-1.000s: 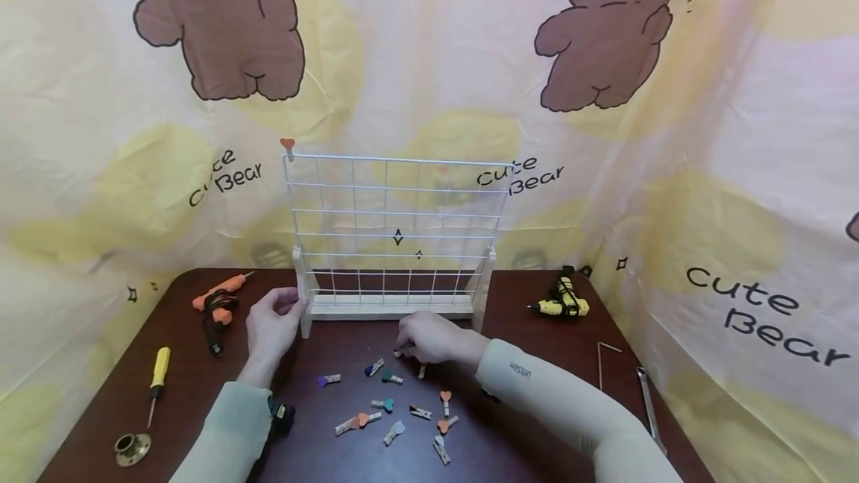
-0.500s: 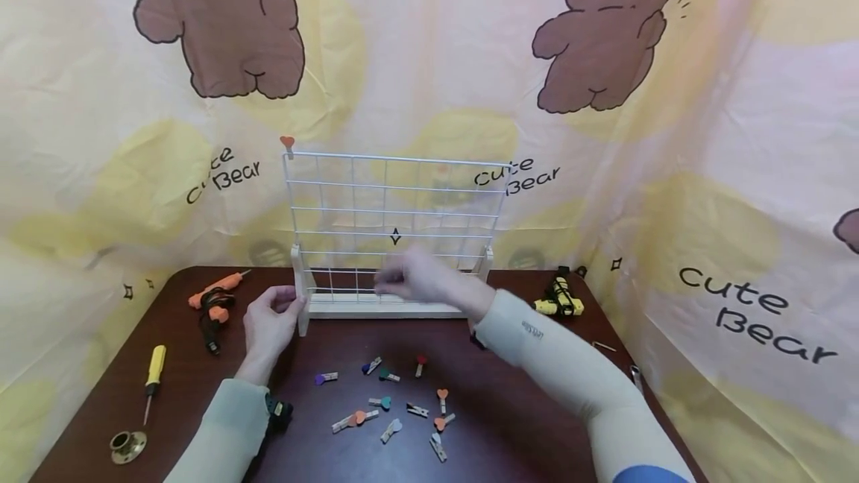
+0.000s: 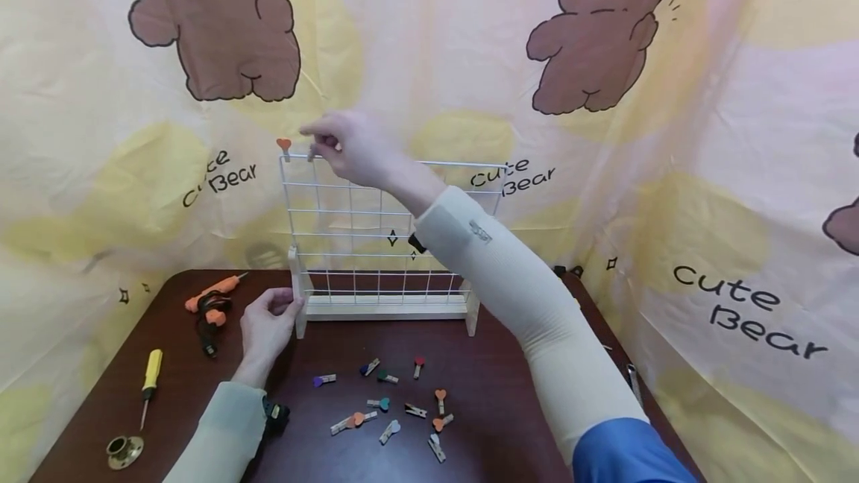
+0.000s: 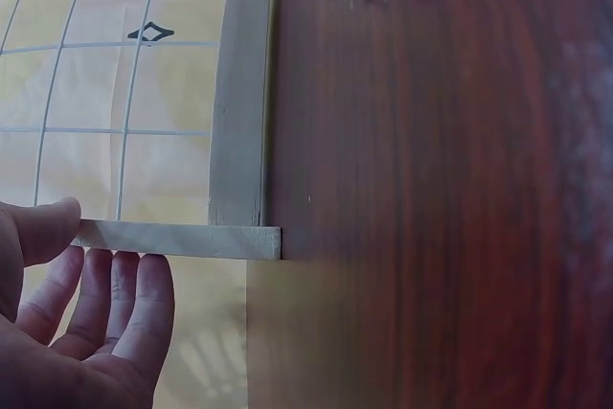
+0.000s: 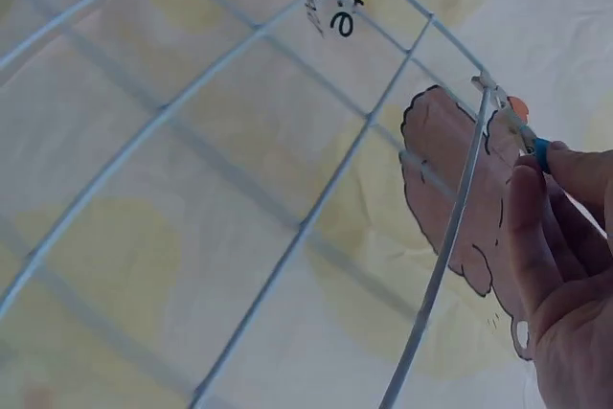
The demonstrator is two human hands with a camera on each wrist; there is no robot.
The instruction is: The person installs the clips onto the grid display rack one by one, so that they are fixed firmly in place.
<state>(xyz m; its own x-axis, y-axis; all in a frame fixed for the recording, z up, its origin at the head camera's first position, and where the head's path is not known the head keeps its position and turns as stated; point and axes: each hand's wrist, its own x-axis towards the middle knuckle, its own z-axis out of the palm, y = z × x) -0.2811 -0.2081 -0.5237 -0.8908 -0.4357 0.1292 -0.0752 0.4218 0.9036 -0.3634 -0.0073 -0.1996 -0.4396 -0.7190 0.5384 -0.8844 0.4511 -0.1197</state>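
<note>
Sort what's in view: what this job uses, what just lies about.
In use:
white wire grid
wooden stand
blue-tipped clothespin in right hand
orange heart clothespin on the grid
probably the loose clothespins

Lying about:
orange corded tool
yellow-handled screwdriver
brass-coloured flange
partly hidden metal tool

The left hand grips the rack at its left side. The right hand pinches 1 clip at the rack's top bar, near 1 orange clip on its corner. Loose clips lie before the rack; left of it, 1 screwdriver and 1 flange. Behind it hangs a bear curtain.
</note>
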